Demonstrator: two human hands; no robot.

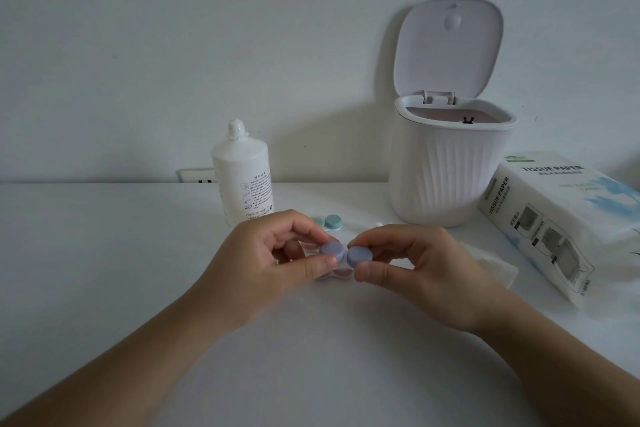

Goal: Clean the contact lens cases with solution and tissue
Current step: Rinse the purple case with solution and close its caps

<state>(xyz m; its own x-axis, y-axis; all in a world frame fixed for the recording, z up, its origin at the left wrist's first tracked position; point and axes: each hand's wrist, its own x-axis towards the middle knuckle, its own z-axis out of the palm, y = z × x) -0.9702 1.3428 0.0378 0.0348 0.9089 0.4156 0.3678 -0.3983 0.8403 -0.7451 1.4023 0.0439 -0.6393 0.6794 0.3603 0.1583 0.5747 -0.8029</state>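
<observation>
Directly in front of the solution bottle (242,177), both hands hold a purple contact lens case (341,255) just above the white table (104,253). Left hand (266,260) pinches the left cap between thumb and fingers; right hand (415,263) pinches the right cap likewise. Behind the hands, nearer the bottle, lies a green lens case (329,222). Right of the bottle stand an open-lidded waste bin (446,166) and a tissue paper pack (554,218); a loose tissue (491,265) lies before the pack.

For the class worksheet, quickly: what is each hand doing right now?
Left hand: fingers pinch the purple lens case at its left cap.
Right hand: fingers pinch its right cap.
</observation>
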